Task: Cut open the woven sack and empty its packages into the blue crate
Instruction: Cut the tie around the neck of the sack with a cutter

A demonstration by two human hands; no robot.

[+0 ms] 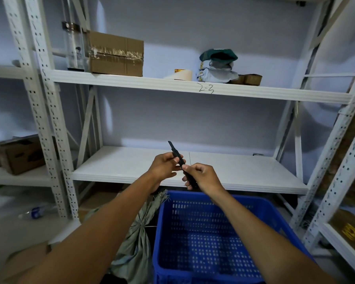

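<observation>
A black utility knife (176, 153) is held up in front of the lower shelf, its blade end pointing up and left. My right hand (201, 177) grips its handle from below. My left hand (164, 166) pinches the upper part of the knife with thumb and fingers. Below my arms stands the blue crate (209, 232), perforated, with nothing inside. The grey-green woven sack (139, 232) stands tied at the neck, touching the crate's left side, partly hidden by my left forearm.
White metal shelving (193, 171) stands straight ahead; its upper shelf (152, 82) carries a cardboard box (116, 54), a tape roll (182, 74) and packages (217, 66). More racks flank both sides. A plastic bottle (36, 212) lies low on the left.
</observation>
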